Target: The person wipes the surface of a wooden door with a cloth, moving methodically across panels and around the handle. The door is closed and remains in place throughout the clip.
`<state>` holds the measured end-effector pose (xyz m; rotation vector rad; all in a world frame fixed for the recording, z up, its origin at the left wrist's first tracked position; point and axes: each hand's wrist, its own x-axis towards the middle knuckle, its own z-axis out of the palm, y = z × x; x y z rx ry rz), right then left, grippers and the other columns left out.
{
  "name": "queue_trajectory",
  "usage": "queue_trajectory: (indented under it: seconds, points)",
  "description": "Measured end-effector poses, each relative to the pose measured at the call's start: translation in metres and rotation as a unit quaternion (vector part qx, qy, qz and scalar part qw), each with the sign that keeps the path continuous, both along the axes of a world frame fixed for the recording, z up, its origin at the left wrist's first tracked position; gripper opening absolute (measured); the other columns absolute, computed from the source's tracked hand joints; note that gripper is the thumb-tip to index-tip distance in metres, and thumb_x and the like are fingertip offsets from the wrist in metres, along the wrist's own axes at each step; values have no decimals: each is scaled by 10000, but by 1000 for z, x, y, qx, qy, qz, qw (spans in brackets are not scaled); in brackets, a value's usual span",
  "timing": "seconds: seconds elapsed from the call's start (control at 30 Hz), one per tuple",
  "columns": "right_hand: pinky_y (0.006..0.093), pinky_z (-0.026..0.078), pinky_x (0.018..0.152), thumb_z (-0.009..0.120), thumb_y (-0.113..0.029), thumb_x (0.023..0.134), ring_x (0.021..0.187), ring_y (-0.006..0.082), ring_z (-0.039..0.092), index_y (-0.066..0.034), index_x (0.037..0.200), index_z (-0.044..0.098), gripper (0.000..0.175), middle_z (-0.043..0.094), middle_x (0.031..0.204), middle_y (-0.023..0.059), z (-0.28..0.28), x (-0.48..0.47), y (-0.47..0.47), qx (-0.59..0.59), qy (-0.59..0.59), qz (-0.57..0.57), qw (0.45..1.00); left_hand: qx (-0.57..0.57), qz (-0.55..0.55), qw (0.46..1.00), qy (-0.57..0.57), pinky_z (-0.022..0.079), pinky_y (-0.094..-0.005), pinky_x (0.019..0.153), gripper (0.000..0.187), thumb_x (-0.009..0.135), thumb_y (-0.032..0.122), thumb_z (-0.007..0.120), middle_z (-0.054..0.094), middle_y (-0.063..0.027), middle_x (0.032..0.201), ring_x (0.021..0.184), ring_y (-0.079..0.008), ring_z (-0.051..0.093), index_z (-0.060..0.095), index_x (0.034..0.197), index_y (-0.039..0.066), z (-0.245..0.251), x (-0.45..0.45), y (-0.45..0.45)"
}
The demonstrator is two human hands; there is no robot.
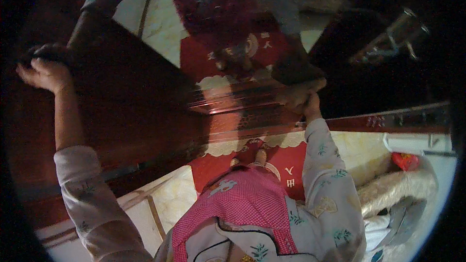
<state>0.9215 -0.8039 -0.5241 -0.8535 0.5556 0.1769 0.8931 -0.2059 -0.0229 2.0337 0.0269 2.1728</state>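
Before me stands a glossy dark red door (pixel 145 116), its surface mirroring my body, arms and the floor. My left hand (pixel 47 74) is raised at the far left with bent fingers, close to its own reflection; whether it touches the surface is hard to make out. My right hand (pixel 312 106) reaches up to the door and presses what looks like a crumpled brown cloth (pixel 293 96) against it. Blur and reflection partly hide those fingers. A shiny metal door handle (pixel 389 40) shows in the dark area at the upper right.
Underfoot lies a red floor mat (pixel 295 169) bearing writing, with a cream scalloped border (pixel 222 148). At right, a piece of furniture in a shiny, plastic-like cover (pixel 397 189) carries a red item (pixel 406 161). I wear a pink checked apron (pixel 247 196).
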Motion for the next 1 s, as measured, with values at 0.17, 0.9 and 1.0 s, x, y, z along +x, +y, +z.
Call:
queue_trajectory:
  seconds: [0.17, 0.9, 1.0]
  points:
    - [456, 518, 791, 593, -181, 752, 897, 289, 595, -40, 1059, 611, 338, 619, 992, 95, 97, -67, -13, 50, -13, 16, 999, 29, 30, 999, -13, 252, -503, 1114, 652, 891, 380, 423, 377, -297, 1402, 1313, -398, 361, 406, 1348, -85, 5, -13, 21]
    - [430, 429, 1021, 628, -291, 892, 1161, 274, 555, -40, 1309, 512, 501, 580, 1279, 106, 326, -300, -135, 18, -289, -222, 931, 96, -297, 947, 82, 304, -470, 1071, 298, 879, 110, 592, 463, -185, 1300, 1256, -354, 411, 576, 1156, 2, -59, -70, -282]
    - [419, 446, 1006, 638, -294, 897, 1158, 255, 558, -42, 1309, 509, 499, 585, 1266, 97, 359, -311, -177, -1, -328, -252, 911, 215, -398, 875, 173, 347, -460, 1037, 303, 749, 10, 624, 508, -169, 1252, 1213, -364, 454, 641, 1051, 30, -63, -97, -375]
